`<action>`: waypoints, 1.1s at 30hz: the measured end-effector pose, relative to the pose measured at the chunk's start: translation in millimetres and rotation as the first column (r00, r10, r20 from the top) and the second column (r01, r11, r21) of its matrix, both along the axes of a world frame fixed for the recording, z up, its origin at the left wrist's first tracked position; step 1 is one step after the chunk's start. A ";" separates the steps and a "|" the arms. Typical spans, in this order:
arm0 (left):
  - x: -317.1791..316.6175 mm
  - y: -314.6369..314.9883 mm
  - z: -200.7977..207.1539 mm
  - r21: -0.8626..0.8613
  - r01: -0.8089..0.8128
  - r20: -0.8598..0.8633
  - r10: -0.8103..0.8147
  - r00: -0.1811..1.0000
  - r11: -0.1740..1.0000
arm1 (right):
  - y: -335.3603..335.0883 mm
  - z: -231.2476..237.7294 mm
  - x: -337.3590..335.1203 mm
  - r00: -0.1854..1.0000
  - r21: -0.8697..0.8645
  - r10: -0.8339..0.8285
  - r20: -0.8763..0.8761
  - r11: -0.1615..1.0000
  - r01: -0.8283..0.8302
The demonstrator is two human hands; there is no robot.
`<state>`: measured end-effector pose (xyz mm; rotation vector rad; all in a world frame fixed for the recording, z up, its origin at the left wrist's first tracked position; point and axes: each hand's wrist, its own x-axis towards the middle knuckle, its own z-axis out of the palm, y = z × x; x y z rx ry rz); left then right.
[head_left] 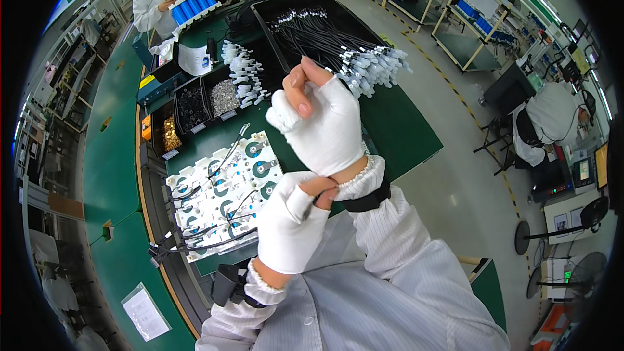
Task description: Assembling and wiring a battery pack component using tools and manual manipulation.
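My left hand (291,224), in a white glove with bare thumb and fingertip, pinches the cuff of the other glove at my right wrist. In front of my chest my right hand (318,123) is raised, its white glove (331,133) leaving some fingertips bare. Its fingers are curled in, and nothing shows between them. Left of both hands, a white plastic battery module holder (224,195) lies on the green bench, with round metal contacts and black cables (214,231) across it.
Behind my right hand a black bin (263,19) holds black cables with white connectors (374,68). Small trays of silver screws (225,97), black parts (190,105) and brass parts (170,133) stand at the back left. A co-worker (153,0) handles a blue battery pack (195,6) beyond.
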<state>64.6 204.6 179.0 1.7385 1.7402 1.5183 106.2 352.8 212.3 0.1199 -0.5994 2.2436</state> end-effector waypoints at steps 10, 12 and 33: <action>1.5 -7.0 4.0 -0.070 -0.127 -0.456 0.082 0.886 0.989 | -6.1 -4.4 -3.0 0.999 -0.151 -0.017 -0.046 0.988 0.010; -5.2 -4.8 -4.6 0.064 -0.261 -0.425 0.263 0.866 0.963 | -7.1 -5.5 -3.7 0.996 -0.193 0.022 -0.085 0.980 -0.038; 28.6 35.1 -3.9 -0.042 0.262 0.836 -0.110 0.538 0.964 | 8.1 24.2 -31.7 0.949 -0.117 -0.157 -0.275 0.985 0.129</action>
